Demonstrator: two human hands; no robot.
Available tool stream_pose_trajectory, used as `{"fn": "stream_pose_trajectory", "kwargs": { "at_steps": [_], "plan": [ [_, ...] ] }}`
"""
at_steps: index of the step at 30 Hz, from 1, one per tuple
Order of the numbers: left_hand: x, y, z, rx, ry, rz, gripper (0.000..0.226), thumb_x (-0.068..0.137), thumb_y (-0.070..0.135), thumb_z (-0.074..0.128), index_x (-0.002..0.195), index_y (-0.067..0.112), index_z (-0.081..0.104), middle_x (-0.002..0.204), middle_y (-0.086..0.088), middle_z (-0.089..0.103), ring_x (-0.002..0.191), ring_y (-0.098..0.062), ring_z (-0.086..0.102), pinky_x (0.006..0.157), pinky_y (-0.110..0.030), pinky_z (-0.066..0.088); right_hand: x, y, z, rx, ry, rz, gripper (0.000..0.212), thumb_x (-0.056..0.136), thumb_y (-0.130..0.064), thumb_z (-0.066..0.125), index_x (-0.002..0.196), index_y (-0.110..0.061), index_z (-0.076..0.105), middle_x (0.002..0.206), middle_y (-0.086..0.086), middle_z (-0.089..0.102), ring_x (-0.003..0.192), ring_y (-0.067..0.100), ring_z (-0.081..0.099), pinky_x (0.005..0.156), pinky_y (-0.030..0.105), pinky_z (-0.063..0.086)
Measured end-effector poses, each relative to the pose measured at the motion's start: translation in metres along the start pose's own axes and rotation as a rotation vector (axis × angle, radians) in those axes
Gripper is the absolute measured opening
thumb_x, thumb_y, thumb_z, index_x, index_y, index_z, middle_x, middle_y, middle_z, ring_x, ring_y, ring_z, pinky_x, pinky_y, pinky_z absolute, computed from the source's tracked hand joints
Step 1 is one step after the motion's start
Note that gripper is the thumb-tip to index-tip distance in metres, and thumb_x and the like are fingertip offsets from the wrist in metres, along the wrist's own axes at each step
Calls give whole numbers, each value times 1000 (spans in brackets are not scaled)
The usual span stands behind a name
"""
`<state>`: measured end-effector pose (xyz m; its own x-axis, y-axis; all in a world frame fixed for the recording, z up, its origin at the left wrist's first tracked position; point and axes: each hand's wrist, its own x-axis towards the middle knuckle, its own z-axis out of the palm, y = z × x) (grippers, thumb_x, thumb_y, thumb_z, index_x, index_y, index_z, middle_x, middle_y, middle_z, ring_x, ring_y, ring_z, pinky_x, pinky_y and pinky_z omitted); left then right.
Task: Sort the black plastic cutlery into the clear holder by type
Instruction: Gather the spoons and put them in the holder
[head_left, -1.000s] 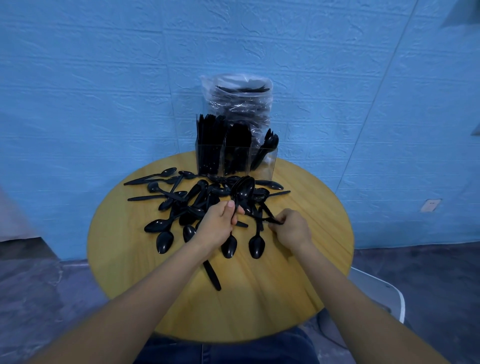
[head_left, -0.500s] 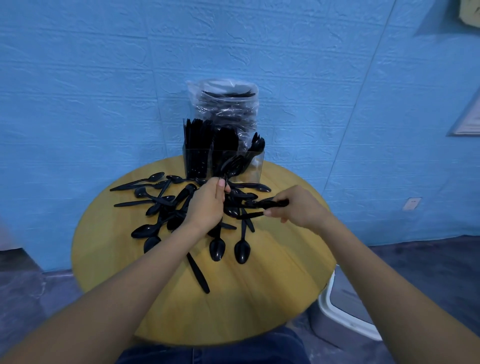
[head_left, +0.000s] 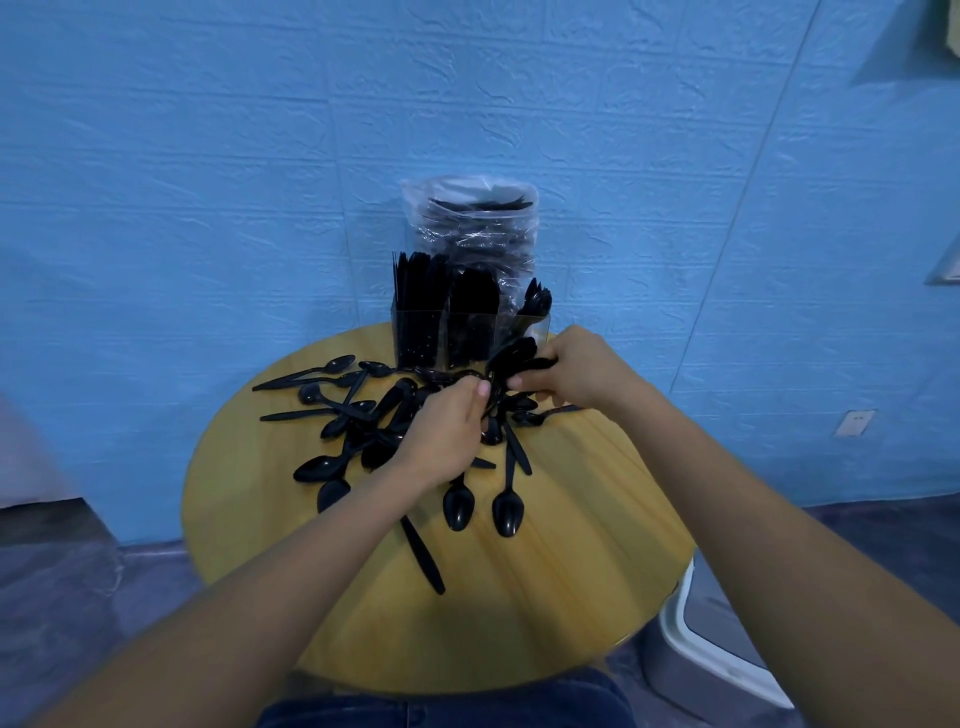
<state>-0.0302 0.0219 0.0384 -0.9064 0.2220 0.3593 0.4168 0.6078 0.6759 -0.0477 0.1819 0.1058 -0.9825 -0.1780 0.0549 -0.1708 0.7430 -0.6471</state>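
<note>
- While both hands meet over the pile's far edge, the left hand (head_left: 447, 431) has its fingers curled round the handles of a bunch of spoons (head_left: 511, 356), bowls pointing up toward the holder.
- The right hand (head_left: 582, 371) pinches the same bunch from the other side w/ thumb and fingers; looks like it's adding one more spoon, but blur hides exactly which piece it grips.
- Clear holder (head_left: 470, 332) stands at the table's far edge vs. the blue wall (head_left: 208, 208); left & middle compartments packed w/ upright black cutlery, right compartment holds only a few spoons.
- Loose spoons (head_left: 363, 410) lie scattered on the round wooden table (head_left: 571, 571), mostly left of the hands; two spoons (head_left: 480, 512) lie bowl-near, just beside the left wrist.
- A plastic-wrapped stack (head_left: 472, 223) stands behind the holder.
</note>
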Motion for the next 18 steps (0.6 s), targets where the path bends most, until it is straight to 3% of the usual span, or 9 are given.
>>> {"fn": "stream_pose_trajectory", "kwargs": {
  "at_steps": [4,9,14,18],
  "plan": [
    [-1,0,-4,-274,-16,-78,38,103,31,26,77,18,51,65,2,48,56,-10,42,55,-28,36,-1,2,3,125,20,10,25,83,-30,71,70,-10,65,57,-2,57,41,0,48,44,12,38],
    [1,-10,-15,-365,30,-236,45,101,41,23,83,13,53,64,3,41,54,-10,37,53,-25,31,-9,15,1,216,-130,24,13,92,-15,59,83,-9,53,70,5,50,61,14,46,57,26,39],
    [5,-20,-22,-348,-69,-291,34,103,32,27,83,15,50,68,1,40,56,-9,36,50,-20,32,-14,12,2,112,-161,-52,16,88,-10,65,78,-15,54,63,3,57,54,10,52,47,19,38],
    [6,-19,-27,-250,-45,-265,33,103,27,27,79,16,47,69,2,43,62,-8,40,56,-19,35,-12,9,-1,62,-147,-113,16,86,-6,67,74,-16,62,68,-4,62,55,6,59,46,12,41]
  ]
}}
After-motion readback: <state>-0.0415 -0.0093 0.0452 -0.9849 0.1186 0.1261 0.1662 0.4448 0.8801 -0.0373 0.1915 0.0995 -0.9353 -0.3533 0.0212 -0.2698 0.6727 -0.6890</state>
